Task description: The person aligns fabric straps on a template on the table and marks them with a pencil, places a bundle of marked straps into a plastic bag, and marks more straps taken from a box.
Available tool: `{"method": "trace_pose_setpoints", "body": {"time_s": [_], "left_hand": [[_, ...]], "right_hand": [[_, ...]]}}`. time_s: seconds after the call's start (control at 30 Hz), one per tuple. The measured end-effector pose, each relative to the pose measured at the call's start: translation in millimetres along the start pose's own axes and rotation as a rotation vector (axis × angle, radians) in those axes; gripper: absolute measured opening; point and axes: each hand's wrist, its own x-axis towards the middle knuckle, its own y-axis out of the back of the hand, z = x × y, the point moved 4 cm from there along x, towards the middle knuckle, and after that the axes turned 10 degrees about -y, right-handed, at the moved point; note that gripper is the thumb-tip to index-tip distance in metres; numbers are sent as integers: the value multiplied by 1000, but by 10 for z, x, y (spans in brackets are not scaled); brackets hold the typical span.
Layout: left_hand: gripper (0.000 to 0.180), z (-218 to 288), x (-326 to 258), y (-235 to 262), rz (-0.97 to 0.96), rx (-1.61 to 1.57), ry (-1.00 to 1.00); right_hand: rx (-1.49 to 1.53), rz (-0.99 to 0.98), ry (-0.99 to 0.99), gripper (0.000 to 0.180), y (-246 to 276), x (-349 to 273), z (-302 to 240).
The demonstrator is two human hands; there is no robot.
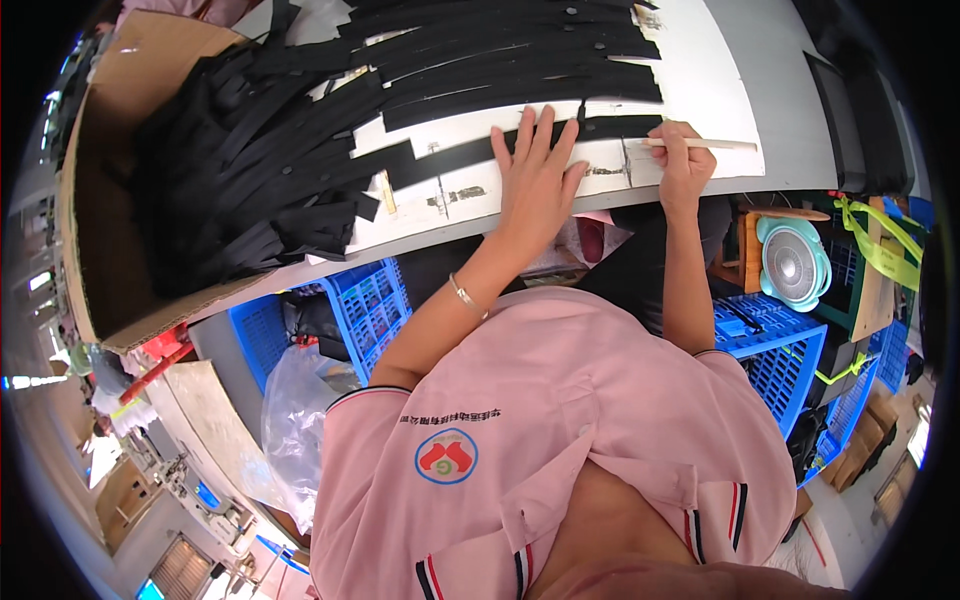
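Note:
My left hand (538, 180) lies flat with fingers spread over a black fabric strip (460, 155) on a white board (715, 90). The strip runs sideways beneath the fingers, and its right part (622, 127) shows beyond them. In my right hand (685, 168) is a slim white pen (725, 145), pinched between thumb and fingers. Its short end points left, close to the strip's right end; whether the tip touches cannot be made out. Dark marks and drawn lines show on the board near both hands. Farther back, several black strips (500, 75) lie side by side.
A cardboard box (85, 210) heaped with black strips (250, 160) stands at the left. Under the table are blue plastic crates (370, 305) and, at the right, a turquoise fan (795, 263). Dark flat objects (850, 120) lie at the table's right end.

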Motion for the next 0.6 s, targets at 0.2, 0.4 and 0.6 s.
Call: {"method": "trace_pose_setpoints", "body": {"time_s": [0.2,0.4,0.6], "left_hand": [[50,-542,627,-93,16,43,-59],[44,-738,372,187,84,-58,-39],[44,-1257,-378,968,100,457,180]], "right_hand": [[4,22,-21,25,-70,10,-22],[-23,18,-42,25,-58,23,14],[-32,-9,-62,24,-59,24,8]]}}
